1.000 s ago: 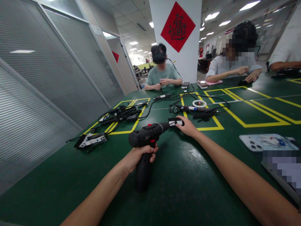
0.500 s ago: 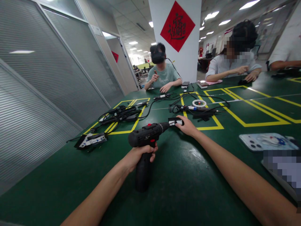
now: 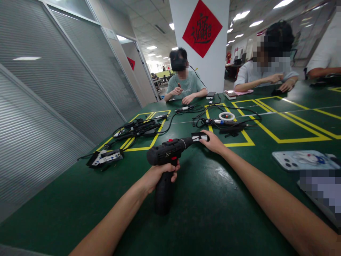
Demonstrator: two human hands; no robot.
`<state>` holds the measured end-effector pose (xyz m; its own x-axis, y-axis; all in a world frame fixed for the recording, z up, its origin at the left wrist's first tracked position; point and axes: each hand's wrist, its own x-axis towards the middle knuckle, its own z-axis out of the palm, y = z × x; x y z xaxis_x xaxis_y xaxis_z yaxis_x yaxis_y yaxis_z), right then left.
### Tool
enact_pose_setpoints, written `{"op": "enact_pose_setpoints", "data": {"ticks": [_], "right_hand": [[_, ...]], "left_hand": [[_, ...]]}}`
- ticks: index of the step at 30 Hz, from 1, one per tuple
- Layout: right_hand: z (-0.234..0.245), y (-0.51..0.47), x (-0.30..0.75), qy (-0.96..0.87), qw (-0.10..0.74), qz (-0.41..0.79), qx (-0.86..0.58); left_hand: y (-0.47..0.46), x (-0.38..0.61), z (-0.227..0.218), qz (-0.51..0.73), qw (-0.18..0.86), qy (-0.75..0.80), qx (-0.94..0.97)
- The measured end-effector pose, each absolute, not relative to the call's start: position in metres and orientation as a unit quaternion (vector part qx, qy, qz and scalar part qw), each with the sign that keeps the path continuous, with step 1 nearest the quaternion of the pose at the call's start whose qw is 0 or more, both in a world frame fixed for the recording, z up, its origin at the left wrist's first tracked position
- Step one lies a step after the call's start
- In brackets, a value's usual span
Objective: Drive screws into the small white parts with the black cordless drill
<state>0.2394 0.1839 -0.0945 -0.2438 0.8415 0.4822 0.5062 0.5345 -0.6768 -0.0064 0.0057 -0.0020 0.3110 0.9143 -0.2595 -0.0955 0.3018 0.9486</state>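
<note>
My left hand [image 3: 162, 176] is wrapped round the handle of a black cordless drill [image 3: 167, 153] with red buttons. The drill stands upright over the green table, its chuck pointing away and to the right. Fingers of my right hand [image 3: 211, 141] grip the right end of a small black piece with a white face [image 3: 197, 137]; what kind of thing it is I cannot make out. The drill's tip reaches the left side of this piece, and whether they touch is too small to tell.
A heap of black cables and adapters [image 3: 138, 129] lies to the left, with black-and-white scraps [image 3: 106, 159] before it. Beyond my right hand are pen-like tools [image 3: 217, 122] and a white tape roll [image 3: 226, 116]. A phone [image 3: 303, 160] rests at right. Two people [image 3: 186, 83] sit opposite.
My hands, the drill and the small piece keep their places relative to each other. The whole view has shifted very slightly. Across the table, a person's raised hand has lowered a little.
</note>
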Motion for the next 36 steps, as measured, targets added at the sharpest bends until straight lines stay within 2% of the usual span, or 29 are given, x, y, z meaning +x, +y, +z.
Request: {"op": "enact_pose_setpoints", "data": {"ticks": [36], "right_hand": [[-0.0936, 0.1837, 0.2393, -0.762, 0.423, 0.205, -0.444]], "left_hand": [[0.0051, -0.0036, 0.0025, 0.372, 0.655, 0.463, 0.467]]}}
